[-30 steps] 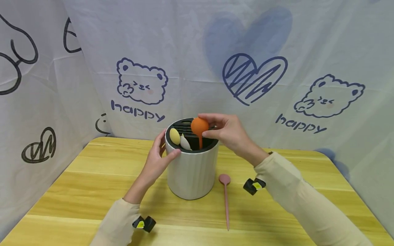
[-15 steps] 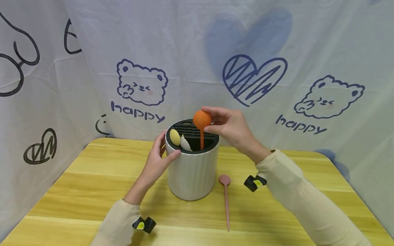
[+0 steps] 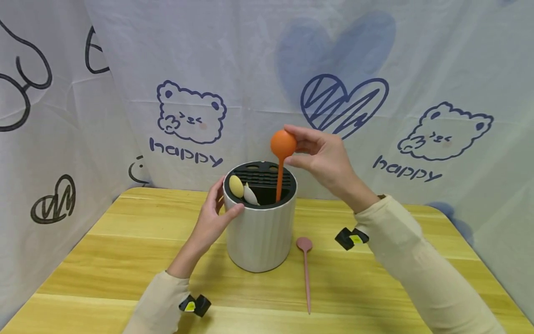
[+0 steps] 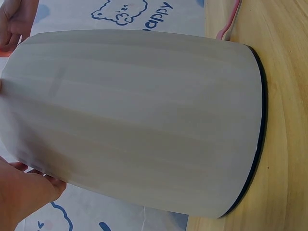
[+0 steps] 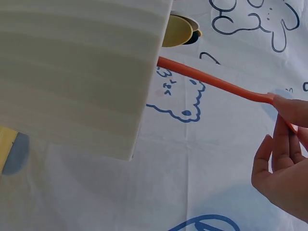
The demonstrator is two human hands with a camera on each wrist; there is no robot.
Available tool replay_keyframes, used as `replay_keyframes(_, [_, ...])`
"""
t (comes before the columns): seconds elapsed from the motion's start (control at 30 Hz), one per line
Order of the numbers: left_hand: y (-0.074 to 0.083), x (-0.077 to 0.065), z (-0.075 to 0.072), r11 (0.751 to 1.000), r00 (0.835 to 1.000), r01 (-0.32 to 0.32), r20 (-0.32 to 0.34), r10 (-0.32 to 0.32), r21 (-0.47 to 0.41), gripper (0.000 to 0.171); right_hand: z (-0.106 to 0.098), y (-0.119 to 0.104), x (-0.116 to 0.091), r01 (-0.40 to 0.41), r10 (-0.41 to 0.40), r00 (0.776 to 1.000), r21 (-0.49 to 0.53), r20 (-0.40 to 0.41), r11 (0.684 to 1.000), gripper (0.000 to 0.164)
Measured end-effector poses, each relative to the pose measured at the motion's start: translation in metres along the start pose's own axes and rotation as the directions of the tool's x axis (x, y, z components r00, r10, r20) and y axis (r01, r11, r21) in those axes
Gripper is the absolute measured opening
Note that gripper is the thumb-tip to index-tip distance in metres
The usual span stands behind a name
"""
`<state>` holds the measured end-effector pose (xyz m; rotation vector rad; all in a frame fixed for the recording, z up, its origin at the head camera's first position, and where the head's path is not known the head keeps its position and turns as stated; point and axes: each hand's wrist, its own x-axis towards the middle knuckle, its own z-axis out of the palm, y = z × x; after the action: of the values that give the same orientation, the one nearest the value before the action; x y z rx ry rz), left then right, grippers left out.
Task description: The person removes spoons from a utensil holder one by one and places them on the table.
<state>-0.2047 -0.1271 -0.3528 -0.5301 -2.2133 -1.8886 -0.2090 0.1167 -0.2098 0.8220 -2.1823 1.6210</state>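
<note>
A white ribbed utensil holder (image 3: 258, 239) with a black slotted top stands on the table. My left hand (image 3: 210, 222) grips its upper left side, thumb at the front rim; the left wrist view shows the fingers (image 4: 48, 185) against the wall. Above the holder, my right hand (image 3: 325, 155) pinches an orange spoon (image 3: 283, 144) by its round head. The spoon's handle (image 5: 211, 83) points down, its lower end hidden inside the front opening. A yellow spoon (image 3: 236, 186) and a pale grey spoon (image 3: 251, 195) poke out of the same opening at the left.
To the right of the holder, a pink spoon (image 3: 306, 273) lies on the wooden table (image 3: 117, 260), head away from me. A white patterned cloth (image 3: 258, 55) hangs behind the table and along both sides.
My right hand has risen and moved slightly right with the orange spoon, so more of its handle shows above the holder. The left hand stays in place on the holder.
</note>
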Motion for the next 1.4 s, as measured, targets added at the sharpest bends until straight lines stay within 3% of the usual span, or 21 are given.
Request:
replay_keyframes(0.4, [0.0, -0.001, 0.0, 1.0, 1.0, -0.006, -0.006, 0.006, -0.001, 0.08, -0.011, -0.016, 0.008, 0.124, -0.123, 0.988, 0.007, -0.091, 0.992, 0.056])
replay_keyframes(0.93, [0.0, 0.0, 0.0, 1.0, 1.0, 0.006, -0.008, -0.006, -0.004, 0.08, -0.025, -0.029, 0.014, 0.108, -0.092, 0.986, 0.115, -0.136, 0.987, 0.057])
replay_keyframes(1.23, [0.001, 0.0, 0.0, 1.0, 1.0, 0.004, -0.005, -0.004, 0.001, 0.08, -0.031, -0.03, 0.01, 0.001, 0.014, 0.998, 0.219, -0.066, 0.976, 0.056])
replay_keyframes(1.4, [0.001, 0.001, 0.0, 1.0, 1.0, 0.004, -0.002, -0.004, 0.001, 0.081, -0.031, -0.026, 0.005, -0.055, 0.061, 0.998, 0.196, -0.027, 0.979, 0.054])
